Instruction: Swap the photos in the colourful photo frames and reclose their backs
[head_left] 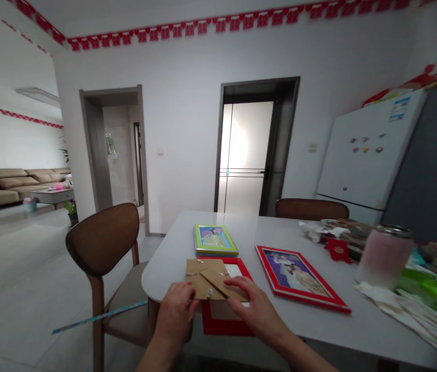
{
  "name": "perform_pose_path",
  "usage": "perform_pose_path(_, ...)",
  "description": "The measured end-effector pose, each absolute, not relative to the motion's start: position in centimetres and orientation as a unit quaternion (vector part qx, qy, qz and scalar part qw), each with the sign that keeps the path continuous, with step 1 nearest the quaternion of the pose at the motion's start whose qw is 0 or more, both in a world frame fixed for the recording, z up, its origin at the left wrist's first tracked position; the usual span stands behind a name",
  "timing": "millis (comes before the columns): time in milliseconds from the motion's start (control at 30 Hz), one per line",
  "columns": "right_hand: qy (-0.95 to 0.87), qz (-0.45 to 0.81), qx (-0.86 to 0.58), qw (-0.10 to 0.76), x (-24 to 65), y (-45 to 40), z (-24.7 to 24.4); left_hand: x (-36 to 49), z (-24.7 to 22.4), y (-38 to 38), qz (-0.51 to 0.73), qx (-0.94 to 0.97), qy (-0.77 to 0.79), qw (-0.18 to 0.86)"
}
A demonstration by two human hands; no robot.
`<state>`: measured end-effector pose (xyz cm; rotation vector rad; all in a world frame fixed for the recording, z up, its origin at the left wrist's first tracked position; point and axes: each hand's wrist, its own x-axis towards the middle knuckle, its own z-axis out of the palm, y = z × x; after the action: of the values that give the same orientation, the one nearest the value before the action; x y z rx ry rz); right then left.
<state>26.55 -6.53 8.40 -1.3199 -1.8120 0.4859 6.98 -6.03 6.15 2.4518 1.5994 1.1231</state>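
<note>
The left hand and right hand, both bare, come up from the bottom of the head view and are nearest the camera. They work at the near edge of the white counter. A wooden chair stands just left of it, and a white fridge rises beyond its far right corner.

Between the hands, a red photo frame lies face down, and a kraft cardboard backing sits on top of it, covering most of its back. A second red frame, face up with a photograph showing, lies to the right, and a green frame lies further off. A pink tumbler stands near the right side.

The left grip is narrow, with fingers curled over the backing's lower left edge; the thumb is hidden, so any pinch cannot be told. The right grip is wide, with fingers spread across the backing's fold-out strut.

Small metal clips show on the backing. Even pressure from both hands, with fingertips kept clear of those clips, looks like the steadiest handling for so thin a board on this smooth top.
</note>
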Motion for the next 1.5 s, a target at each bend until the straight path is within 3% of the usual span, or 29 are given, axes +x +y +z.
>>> perform_pose_path(200,-0.69,0.204,-0.587,0.372,32.3,-7.1,6.3,12.5,4.9,-6.4,0.313,0.818,0.48,0.051)
perform_pose_path(467,-0.742,0.118,-0.574,0.327,32.5,-6.5,4.0,12.0,4.4,-6.1,0.277,0.823,0.491,0.07)
perform_pose_path(933,-0.792,0.05,-0.552,0.257,31.6,-6.5,4.2,10.6,2.8,-6.5,0.267,0.838,0.458,0.127)
perform_pose_path(1500,-0.784,-0.002,-0.591,0.189,30.8,-0.7,4.3,10.4,3.4,-6.5,0.257,0.832,0.47,0.146)
